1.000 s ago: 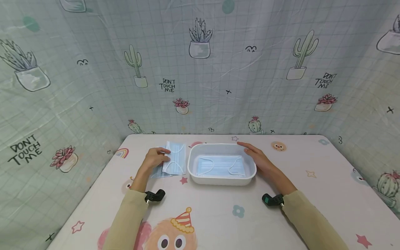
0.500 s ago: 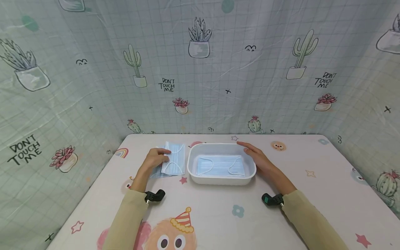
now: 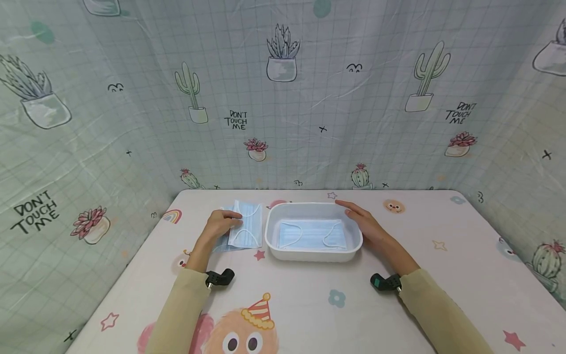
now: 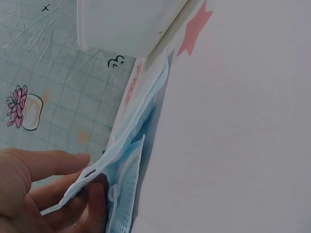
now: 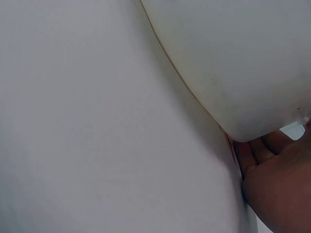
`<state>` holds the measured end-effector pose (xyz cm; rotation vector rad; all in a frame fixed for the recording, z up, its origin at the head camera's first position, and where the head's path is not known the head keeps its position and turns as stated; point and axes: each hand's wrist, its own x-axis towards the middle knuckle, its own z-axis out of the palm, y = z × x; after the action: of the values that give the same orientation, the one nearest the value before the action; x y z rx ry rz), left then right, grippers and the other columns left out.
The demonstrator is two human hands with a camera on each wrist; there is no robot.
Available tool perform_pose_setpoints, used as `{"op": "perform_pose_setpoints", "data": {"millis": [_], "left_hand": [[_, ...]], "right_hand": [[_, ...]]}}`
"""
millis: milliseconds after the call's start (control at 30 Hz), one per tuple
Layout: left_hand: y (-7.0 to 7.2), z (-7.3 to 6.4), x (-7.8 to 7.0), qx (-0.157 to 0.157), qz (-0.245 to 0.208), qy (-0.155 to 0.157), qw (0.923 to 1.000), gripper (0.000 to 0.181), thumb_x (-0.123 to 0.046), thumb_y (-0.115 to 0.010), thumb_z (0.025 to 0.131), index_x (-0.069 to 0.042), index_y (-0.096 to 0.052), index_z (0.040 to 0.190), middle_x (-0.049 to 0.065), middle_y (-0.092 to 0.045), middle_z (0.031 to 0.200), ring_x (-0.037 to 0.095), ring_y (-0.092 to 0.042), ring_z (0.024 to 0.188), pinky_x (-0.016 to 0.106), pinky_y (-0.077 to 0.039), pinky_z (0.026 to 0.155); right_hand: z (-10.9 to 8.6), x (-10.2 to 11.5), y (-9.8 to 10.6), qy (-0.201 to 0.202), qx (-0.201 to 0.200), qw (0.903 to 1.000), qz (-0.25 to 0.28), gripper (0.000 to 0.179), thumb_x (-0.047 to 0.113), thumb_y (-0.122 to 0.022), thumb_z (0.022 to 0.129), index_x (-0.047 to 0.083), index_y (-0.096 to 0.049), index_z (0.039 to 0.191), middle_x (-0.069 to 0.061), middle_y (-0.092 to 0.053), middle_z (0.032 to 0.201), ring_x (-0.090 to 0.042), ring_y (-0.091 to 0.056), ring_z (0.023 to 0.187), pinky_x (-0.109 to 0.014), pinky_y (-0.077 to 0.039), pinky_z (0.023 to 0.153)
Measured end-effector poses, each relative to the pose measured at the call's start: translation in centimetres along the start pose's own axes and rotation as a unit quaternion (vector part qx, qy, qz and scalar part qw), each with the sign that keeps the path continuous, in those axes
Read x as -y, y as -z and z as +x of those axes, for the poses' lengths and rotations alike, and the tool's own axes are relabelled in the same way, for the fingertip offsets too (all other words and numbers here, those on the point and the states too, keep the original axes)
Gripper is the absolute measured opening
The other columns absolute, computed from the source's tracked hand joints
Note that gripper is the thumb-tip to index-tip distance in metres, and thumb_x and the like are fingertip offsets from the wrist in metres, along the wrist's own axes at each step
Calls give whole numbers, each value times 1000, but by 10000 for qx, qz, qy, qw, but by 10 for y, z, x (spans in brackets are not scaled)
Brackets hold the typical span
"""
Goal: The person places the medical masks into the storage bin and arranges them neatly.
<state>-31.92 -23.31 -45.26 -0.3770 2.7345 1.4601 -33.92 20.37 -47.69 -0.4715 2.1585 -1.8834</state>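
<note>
In the head view my left hand [image 3: 218,223] pinches a pale blue pleated face mask [image 3: 249,226] by its left side. The left wrist view shows the thumb on one face of the mask [image 4: 131,121] and fingers behind it. A second face mask [image 4: 127,189] lies beneath, partly covered. To the right stands a white plastic tub [image 3: 314,256] with another face mask [image 3: 313,235] lying flat inside, ear loops uppermost. My right hand [image 3: 369,226] holds the tub's back right corner, thumb at the rim. In the right wrist view its fingers [image 5: 262,150] touch the outer wall, partly hidden.
The white table [image 3: 300,309] has printed cartoon figures and stars. A curtain [image 3: 283,123] with cactus prints hangs behind it and at both sides. Black wrist cameras [image 3: 219,277] sit on both forearms near the tabletop.
The upper mask has shifted very slightly left, and my left thumb has moved a little on it. The right hand and the tub stay where they were.
</note>
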Motion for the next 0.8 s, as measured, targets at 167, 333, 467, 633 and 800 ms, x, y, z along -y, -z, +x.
{"op": "perform_pose_setpoints", "data": {"millis": [167,333,467,633,800], "left_hand": [[0,-1,1,-22,-30,0,10000,30,-21,-70,95,-7,-76,121,15,-61,135,23,-51,101,28,-42,75],[1,-2,0,-19,-64,-12,10000,30,-21,-69,96,-6,-75,122,17,-60,137,25,-51,107,30,-41,78],[1,-3,1,-44,-127,0,9999,30,-20,-69,95,-6,-74,122,17,-59,137,26,-50,108,31,-40,79],[2,-4,1,-71,-176,-17,9998,31,-19,-71,94,-6,-74,122,17,-60,136,26,-50,107,31,-41,79],[2,-4,2,-90,-158,-67,9998,36,-16,-73,92,-7,-72,126,17,-58,130,27,-49,107,32,-41,80]], "right_hand": [[0,0,1,-26,-41,10000,-9,48,23,-36,113,17,-38,161,-4,-16,175,-36,-14,161,-62,-11,128],[0,1,0,-48,-29,10000,-25,48,24,-36,113,18,-38,161,-4,-16,175,-36,-14,161,-63,-12,128],[1,0,0,-46,-44,10000,-22,48,24,-36,113,18,-38,161,-4,-16,175,-36,-14,161,-62,-12,128],[1,0,1,-34,-49,10000,-14,48,23,-37,113,17,-39,160,-4,-16,175,-36,-14,161,-62,-11,128],[1,0,1,-26,-48,10000,-18,48,23,-36,113,17,-39,160,-4,-17,175,-35,-13,162,-62,-10,128]]}}
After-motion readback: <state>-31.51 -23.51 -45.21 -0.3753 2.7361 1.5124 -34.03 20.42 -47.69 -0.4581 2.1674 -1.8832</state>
